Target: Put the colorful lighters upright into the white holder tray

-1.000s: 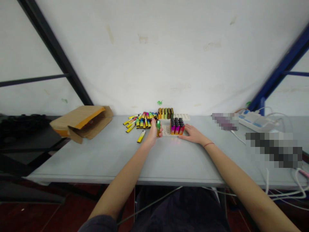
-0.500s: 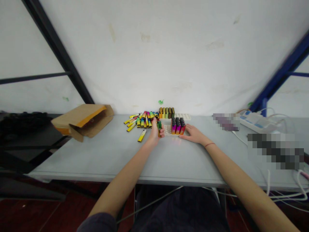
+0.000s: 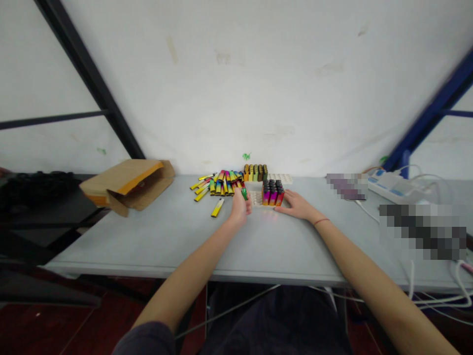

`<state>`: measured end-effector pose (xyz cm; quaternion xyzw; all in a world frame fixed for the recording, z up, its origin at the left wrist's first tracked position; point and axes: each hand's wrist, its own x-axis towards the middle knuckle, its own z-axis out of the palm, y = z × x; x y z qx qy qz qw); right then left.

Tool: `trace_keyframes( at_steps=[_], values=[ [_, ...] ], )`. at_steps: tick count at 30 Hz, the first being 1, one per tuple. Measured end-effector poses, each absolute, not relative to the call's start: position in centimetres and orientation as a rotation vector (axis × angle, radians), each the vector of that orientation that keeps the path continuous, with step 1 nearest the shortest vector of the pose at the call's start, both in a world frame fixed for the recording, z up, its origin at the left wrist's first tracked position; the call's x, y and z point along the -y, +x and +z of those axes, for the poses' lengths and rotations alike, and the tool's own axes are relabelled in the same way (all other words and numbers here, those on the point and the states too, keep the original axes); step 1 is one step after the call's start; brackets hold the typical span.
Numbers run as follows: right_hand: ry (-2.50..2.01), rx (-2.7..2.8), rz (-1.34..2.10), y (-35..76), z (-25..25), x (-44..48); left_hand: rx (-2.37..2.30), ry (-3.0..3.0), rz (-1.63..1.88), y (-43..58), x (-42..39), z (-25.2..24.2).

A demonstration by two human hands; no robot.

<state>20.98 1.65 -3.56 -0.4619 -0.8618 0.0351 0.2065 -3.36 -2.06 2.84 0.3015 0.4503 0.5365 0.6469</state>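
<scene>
My left hand (image 3: 241, 207) is closed around a green lighter (image 3: 244, 194), beside the left end of a pale tray (image 3: 255, 199) with small holes. Upright pink, purple and red lighters with black tops (image 3: 272, 193) fill the tray's right part. My right hand (image 3: 292, 205) rests on the table against the right side of that tray, fingers apart and holding nothing. Behind my left hand lies a heap of colourful lighters (image 3: 223, 183), several with yellow ends. One yellow lighter (image 3: 218, 208) lies alone nearer to me.
At the wall stands a block of yellow-to-dark lighters (image 3: 254, 172) beside another pale holed tray (image 3: 281, 178). An opened cardboard box (image 3: 127, 185) lies on the left. A power strip (image 3: 391, 187), cables and blurred-out items occupy the right side of the grey table (image 3: 266, 246).
My left hand has turned and lowered slightly, so the green lighter in it now shows from another angle. My right hand has stayed at the tray.
</scene>
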Motion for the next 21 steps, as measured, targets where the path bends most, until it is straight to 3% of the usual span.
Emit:
trace_keyframes(
  at_steps=[21],
  values=[
    [-1.324,2.418,0.076,21.0,-3.7,-1.8,-1.008,0.700,1.252,-3.9,1.2,2.0]
  ],
)
